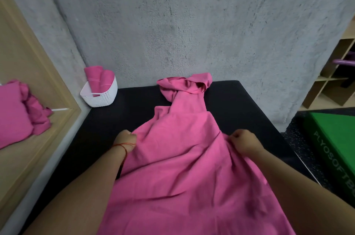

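Note:
A large pink cloth (182,158) lies stretched over a black padded surface (236,104), its far end bunched against the grey wall. My left hand (124,139) grips the cloth's left edge with curled fingers; a red thread circles that wrist. My right hand (244,141) pinches the right edge, lifting a small ridge of fabric. The near part of the cloth drapes toward me between my forearms.
A white woven basket (107,96) with two rolled pink towels (99,77) stands at the back left corner. More pink cloths (17,112) lie on a wooden ledge at left. A green box (334,138) and wooden shelving (330,85) are at right.

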`<state>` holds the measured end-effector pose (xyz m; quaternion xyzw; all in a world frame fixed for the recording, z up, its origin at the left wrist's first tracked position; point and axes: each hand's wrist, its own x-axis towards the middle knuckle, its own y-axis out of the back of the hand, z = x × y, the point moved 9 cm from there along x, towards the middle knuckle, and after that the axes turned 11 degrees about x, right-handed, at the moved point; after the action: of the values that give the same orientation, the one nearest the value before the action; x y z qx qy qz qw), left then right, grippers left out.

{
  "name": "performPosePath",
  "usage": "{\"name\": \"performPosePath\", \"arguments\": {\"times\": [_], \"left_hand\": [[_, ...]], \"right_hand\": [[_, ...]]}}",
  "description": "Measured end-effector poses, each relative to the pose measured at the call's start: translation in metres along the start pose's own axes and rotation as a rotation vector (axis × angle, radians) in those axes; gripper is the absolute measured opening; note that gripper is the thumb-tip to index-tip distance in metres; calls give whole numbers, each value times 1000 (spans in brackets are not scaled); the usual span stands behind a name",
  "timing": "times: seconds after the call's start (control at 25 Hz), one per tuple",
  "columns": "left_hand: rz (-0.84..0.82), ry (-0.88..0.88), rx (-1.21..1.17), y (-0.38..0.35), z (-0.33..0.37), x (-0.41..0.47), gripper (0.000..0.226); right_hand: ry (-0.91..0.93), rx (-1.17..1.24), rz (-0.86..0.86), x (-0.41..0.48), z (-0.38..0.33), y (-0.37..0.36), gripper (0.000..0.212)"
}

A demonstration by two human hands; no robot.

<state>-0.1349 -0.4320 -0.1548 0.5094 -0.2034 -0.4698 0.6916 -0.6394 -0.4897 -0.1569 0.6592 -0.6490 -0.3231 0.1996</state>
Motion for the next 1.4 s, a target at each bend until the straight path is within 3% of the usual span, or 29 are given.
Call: {"name": "performPosePath", "arguments": {"times": [0.24, 0.4, 0.56, 0.76, 0.92, 1.12, 1.2, 1.28, 1.4], "left_hand": [[276, 301, 69, 90, -147, 22, 33], [339, 400, 131, 104, -201, 9, 36], [407, 247, 136, 87, -161, -35, 43], [461, -39, 317, 28, -105, -107, 61], [414, -90, 322, -10, -96, -163, 65], [288, -195, 478, -17, -111, -196, 45], [262, -228, 469, -11, -116, -199, 26], [219, -249, 504, -5, -112, -202, 18], [130, -208, 637, 3, -111, -210, 30]], "right_hand": [[-291, -64, 375, -7, 92, 126, 32], [-353, -121, 390, -29, 114, 135, 39], [-223, -205, 323, -51, 84, 102, 35], [113, -289, 469, -99, 51, 68, 50], [201, -228, 553, -140, 80, 57, 38], [113, -488, 229, -150, 115, 53, 26], [75, -453, 224, -156, 114, 66, 19], [72, -486, 159, -155, 113, 65, 31], [140, -615, -40, -141, 128, 52, 65]]}}
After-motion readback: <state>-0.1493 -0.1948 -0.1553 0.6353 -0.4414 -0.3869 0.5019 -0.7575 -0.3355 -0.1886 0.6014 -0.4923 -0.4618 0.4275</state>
